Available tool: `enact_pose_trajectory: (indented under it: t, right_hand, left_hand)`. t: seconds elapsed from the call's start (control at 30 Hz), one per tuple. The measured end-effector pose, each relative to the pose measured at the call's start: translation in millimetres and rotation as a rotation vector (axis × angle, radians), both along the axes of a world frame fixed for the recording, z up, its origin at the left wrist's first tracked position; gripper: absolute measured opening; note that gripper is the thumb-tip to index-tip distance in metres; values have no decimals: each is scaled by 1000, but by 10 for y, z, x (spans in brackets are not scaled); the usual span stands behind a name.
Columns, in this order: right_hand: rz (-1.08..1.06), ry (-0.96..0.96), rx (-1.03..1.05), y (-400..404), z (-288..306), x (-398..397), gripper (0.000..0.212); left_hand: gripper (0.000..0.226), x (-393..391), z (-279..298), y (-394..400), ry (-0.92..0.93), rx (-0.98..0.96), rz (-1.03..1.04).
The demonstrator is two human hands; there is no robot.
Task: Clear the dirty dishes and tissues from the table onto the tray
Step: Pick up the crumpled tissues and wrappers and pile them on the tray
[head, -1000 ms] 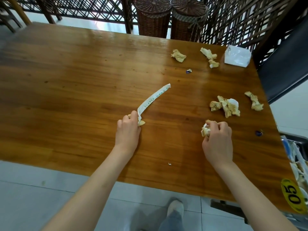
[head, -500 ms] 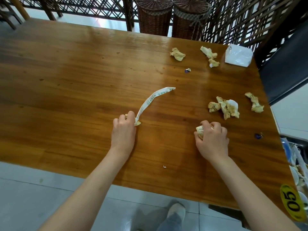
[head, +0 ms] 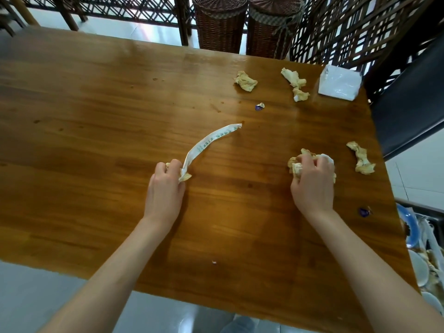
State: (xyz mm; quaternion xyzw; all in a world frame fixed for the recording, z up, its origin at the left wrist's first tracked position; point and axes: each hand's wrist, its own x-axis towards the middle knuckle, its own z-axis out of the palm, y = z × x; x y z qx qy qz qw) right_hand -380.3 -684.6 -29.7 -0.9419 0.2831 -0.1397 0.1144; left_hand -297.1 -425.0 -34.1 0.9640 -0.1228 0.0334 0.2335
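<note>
Fingers (head: 173,165) of the left hand (head: 165,191) curled round one end of a long paper chopstick sleeve (head: 211,140), with a bit of crumpled tissue showing at the same grip. Sleeve's long axis runs from that hand up and to the right in the picture, free end pointing toward the far right corner of the tabletop (head: 96,140); it arches slightly along its length.

Right hand (head: 312,181) to the right of the sleeve, fingers curled down over a clump of soiled tissues (head: 296,168), gripping them; one whiter wad shows past the knuckles.

Other crumpled tissues, all placed against the sleeve: a twisted one (head: 361,161) well to the right of it, beyond the right hand, long axis running near-to-far; one wad (head: 245,81) beyond the free end; a twisted pair (head: 296,84) right of that wad. Small purple wrapper scrap (head: 259,106) between the sleeve tip and that wad. White napkin pack (head: 340,82) at the far right corner. Second purple scrap (head: 364,211) near the right edge, nearer the person than the sleeve.

Stacked dishes (head: 418,255) show past the right edge of the tabletop.
</note>
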Motion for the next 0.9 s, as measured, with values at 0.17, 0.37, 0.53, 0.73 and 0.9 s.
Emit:
enact_pose_trajectory:
  t: [0.17, 0.37, 0.53, 0.73, 0.9]
  right_hand:
    - [-14, 62, -87, -243, -59, 155, 45]
    - [-75, 313, 3, -473, -167, 347, 56]
    - [-60, 149, -17, -630, -191, 338, 40]
    - [-85, 67, -36, -791, -232, 323, 36]
    - [-151, 118, -15, -800, -272, 375, 31]
  left_hand:
    - [27, 125, 34, -299, -10, -60, 1]
    - [29, 282, 41, -735, -75, -146, -4]
    - [29, 437, 54, -992, -84, -160, -10]
    - [26, 747, 65, -1325, -73, -177, -80]
    - [30, 1101, 53, -1677, -50, -212, -152]
